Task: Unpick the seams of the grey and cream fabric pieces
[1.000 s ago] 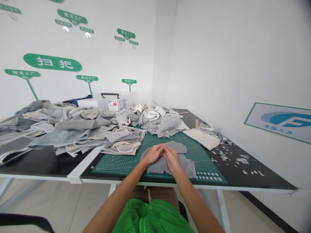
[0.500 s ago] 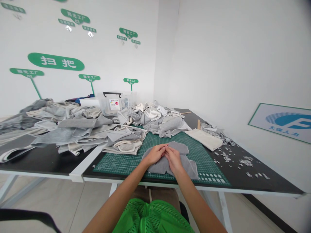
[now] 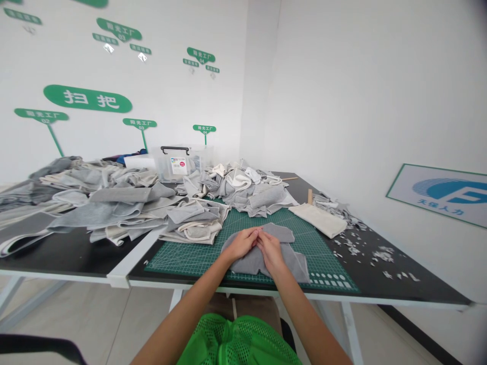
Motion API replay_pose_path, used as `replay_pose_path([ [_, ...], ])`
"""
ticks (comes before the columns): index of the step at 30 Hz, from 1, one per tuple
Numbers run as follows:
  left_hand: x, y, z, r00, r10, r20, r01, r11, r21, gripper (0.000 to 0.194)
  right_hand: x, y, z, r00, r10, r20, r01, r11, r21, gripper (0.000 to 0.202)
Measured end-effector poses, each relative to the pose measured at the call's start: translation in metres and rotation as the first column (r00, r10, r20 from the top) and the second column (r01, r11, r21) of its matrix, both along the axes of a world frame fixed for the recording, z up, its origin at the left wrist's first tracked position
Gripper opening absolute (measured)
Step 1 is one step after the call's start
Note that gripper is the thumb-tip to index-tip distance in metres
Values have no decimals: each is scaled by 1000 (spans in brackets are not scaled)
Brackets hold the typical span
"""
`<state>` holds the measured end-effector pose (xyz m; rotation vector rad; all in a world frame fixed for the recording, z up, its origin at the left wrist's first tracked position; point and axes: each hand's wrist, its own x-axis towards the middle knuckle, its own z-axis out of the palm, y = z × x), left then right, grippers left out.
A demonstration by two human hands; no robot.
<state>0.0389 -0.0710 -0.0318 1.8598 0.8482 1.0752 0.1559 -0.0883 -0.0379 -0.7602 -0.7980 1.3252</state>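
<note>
A grey piece of cloth [image 3: 292, 261] lies spread on the green cutting mat [image 3: 182, 258] in front of me. Over its middle, my left hand [image 3: 245, 243] and my right hand [image 3: 270, 247] meet at the fingertips. Both hands are closed in a pinch, thumbs and fingers pressed together. Whether they grip a fold of the cloth or something small on it is hidden by the fingers. The cloth's top flap and right edge stick out past my right hand.
Piles of grey and white cloth [image 3: 114, 203] cover the left side. Another cloth heap [image 3: 251, 185] stands behind the mat, beside a clear plastic box [image 3: 177, 165]. At right lie a folded cream cloth [image 3: 318, 219], a wooden stick [image 3: 310, 196] and scattered scraps [image 3: 382, 254].
The view has shifted very slightly. My hands stay pinched together at the same spot on the grey cloth, which has not visibly moved.
</note>
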Motion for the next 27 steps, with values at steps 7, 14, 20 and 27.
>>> replay_pose_path([
  [7,1,2,-2,1000,6,5,-6,1000,6,48,-1,-1,1,1000,-13,7,12,1000,12,24],
  [14,1,2,-3,1000,13,7,-13,1000,-4,47,-1,-3,3,1000,-3,7,3,1000,16,24],
  [20,1,3,-3,1000,1,15,0,1000,-29,49,0,-1,0,1000,-11,2,11,1000,19,24],
  [27,1,2,-4,999,-2,37,3,999,-42,53,0,0,-1,1000,-8,-3,8,1000,22,25],
])
